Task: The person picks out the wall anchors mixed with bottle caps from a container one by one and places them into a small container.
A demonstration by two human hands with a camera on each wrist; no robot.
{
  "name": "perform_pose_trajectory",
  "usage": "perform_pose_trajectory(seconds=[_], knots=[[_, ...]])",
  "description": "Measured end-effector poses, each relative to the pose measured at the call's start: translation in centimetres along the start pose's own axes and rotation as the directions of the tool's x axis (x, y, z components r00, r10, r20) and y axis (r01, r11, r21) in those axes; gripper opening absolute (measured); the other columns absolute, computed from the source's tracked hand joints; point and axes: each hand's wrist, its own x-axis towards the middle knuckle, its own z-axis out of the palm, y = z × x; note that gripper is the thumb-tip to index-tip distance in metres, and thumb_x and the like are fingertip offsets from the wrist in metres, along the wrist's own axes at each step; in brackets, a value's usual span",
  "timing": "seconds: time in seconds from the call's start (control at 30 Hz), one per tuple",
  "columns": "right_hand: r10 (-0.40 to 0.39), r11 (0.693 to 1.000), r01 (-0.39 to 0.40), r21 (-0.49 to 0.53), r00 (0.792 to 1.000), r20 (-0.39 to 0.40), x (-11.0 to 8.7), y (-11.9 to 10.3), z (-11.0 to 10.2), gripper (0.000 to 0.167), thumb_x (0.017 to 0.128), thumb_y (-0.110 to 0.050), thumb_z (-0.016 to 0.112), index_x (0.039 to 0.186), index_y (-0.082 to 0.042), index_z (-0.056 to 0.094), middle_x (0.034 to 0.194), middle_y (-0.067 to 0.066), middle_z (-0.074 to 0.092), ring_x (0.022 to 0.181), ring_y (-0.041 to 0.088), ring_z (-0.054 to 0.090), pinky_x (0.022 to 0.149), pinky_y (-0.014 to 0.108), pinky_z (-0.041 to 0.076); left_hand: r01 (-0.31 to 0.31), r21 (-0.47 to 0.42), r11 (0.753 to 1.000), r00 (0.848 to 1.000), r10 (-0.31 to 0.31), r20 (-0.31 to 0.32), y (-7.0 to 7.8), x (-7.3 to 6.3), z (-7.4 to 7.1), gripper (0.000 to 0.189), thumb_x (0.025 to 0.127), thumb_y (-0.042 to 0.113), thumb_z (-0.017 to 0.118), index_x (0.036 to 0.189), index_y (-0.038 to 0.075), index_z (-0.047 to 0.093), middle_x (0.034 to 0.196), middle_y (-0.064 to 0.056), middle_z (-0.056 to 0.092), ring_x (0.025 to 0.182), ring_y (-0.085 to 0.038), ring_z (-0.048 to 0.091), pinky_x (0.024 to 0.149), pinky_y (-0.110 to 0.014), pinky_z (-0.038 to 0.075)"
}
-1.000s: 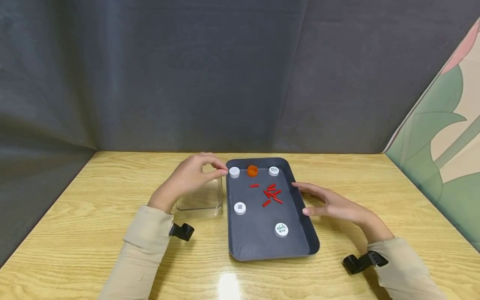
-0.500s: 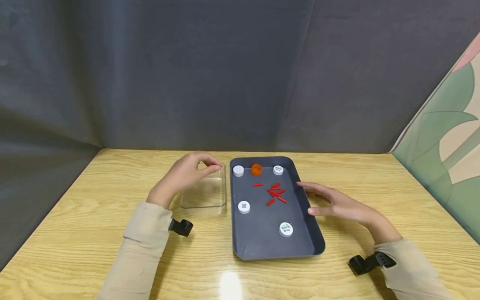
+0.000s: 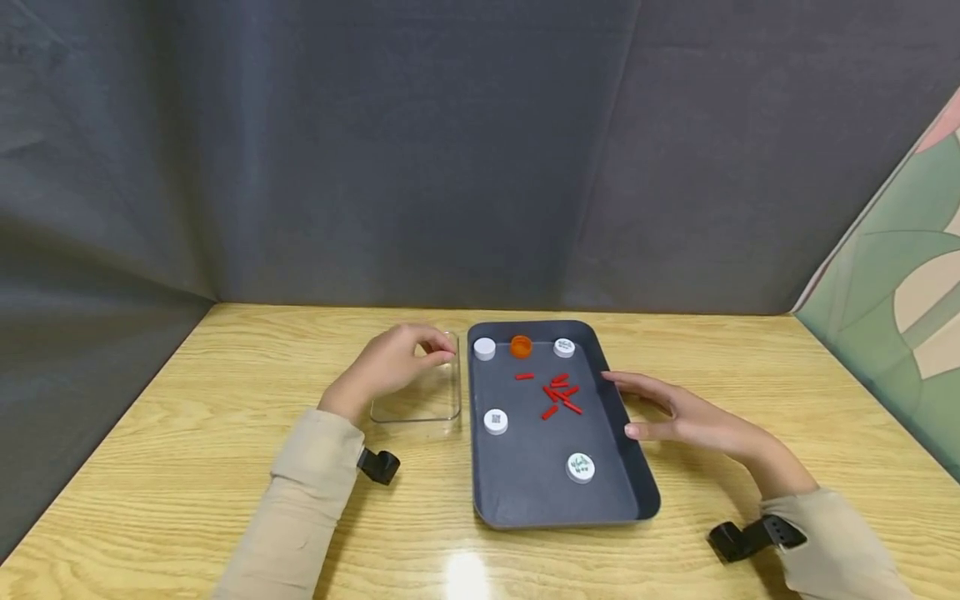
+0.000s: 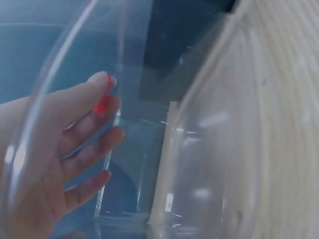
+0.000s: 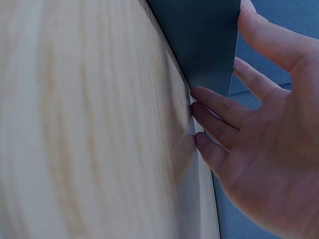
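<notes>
Over the clear plastic box (image 3: 416, 418), my left hand (image 3: 393, 367) pinches a small red stick (image 4: 101, 105) between thumb and forefinger; the other fingers spread loosely in the left wrist view. Right of the box lies a dark grey tray (image 3: 525, 496). Several red sticks (image 3: 558, 393) are scattered across its middle. My right hand (image 3: 678, 421) is at the tray's right wall, fingers relaxed, with fingertips right at the rim.
In the tray, a white cap (image 3: 484, 348), an orange cap (image 3: 521, 347) and a printed cap (image 3: 564, 347) line the far end. Two more white caps, one with a square code (image 3: 496, 422) and one with green print (image 3: 581, 467), lie nearer. A dark curtain (image 3: 420, 158) stands behind the table.
My left hand has moved left from the tray's far left corner to above the clear box. The right hand stays by the tray's right wall. The head view has shifted slightly.
</notes>
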Motion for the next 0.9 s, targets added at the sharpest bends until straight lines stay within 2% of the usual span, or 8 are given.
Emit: perform_pose_trajectory(seconds=[0.07,0.27,0.5,0.9], knots=[[0.008,1.0,-0.008,-0.005,1.0,-0.003,-0.02,0.02,0.08,0.07,0.091,-0.023,0.073,0.152,-0.015,0.04,0.151,0.013,0.043,0.133,0.009,0.043,0.104,0.018,0.034,0.003,0.037,0.999,1.0,-0.003,0.001,-0.12,-0.04,0.19,0.011,0.095,0.026,0.069,0.101,0.019,0.076,0.095,0.01,0.067,0.091,-0.011,0.06,0.084,-0.038,0.047],[0.012,1.0,-0.012,-0.028,1.0,-0.007,-0.01,-0.14,0.09,0.07,0.091,-0.023,0.073,0.152,-0.015,0.039,0.151,0.013,0.043,0.136,0.03,0.041,0.103,0.019,0.035,0.024,0.068,0.997,1.0,-0.024,0.002,-0.29,-0.04,0.33,0.013,0.095,0.027,0.068,0.104,0.02,0.076,0.096,0.01,0.067,0.09,-0.011,0.06,0.082,-0.039,0.047],[0.02,0.999,-0.021,-0.03,1.0,-0.004,-0.04,-0.28,-0.03,0.07,0.091,-0.024,0.073,0.152,-0.017,0.039,0.15,0.013,0.044,0.135,0.027,0.042,0.103,0.021,0.036,0.034,0.076,0.996,0.999,-0.036,0.017,-0.41,-0.09,0.25,0.014,0.095,0.028,0.068,0.104,0.021,0.076,0.095,0.01,0.068,0.089,-0.011,0.061,0.081,-0.038,0.048],[0.016,1.0,-0.016,-0.002,1.0,0.003,0.02,-0.31,-0.02,0.07,0.092,-0.022,0.072,0.153,-0.015,0.038,0.151,0.016,0.041,0.138,0.037,0.037,0.102,0.017,0.032,0.058,0.05,0.997,0.998,-0.059,0.011,0.51,-0.18,-0.57,0.016,0.096,0.031,0.068,0.107,0.023,0.075,0.099,0.009,0.068,0.093,-0.012,0.06,0.084,-0.039,0.047]])
